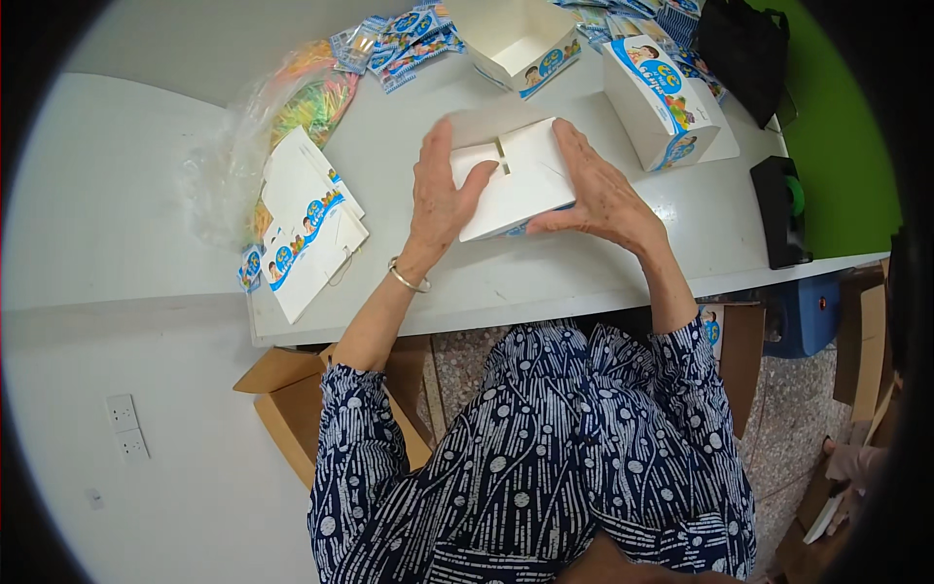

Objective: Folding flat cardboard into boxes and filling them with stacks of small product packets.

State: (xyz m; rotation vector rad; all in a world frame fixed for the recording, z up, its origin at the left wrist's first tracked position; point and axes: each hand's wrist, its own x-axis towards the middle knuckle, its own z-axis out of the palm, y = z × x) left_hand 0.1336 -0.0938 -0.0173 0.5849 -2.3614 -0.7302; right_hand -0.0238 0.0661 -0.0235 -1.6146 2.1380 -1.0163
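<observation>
Between my hands stands a small white cardboard box (533, 183) with a blue printed side, its white flaps folded over the top and a narrow slot showing between them. My left hand (443, 195) presses along the box's left side, thumb lying on a top flap beside the slot. Around the right side curves my right hand (605, 200), its fingers at the far right corner and its thumb low on the near side. The underside of the box is hidden.
Flat unfolded cartons (309, 234) lie left, beside a clear plastic bag (316, 102) of colourful strips. Behind are an open box (516, 49), small packets (404, 44) and another printed box (662, 102). A black tape dispenser (778, 214) sits at the right edge. Brown cartons (297, 409) stand below.
</observation>
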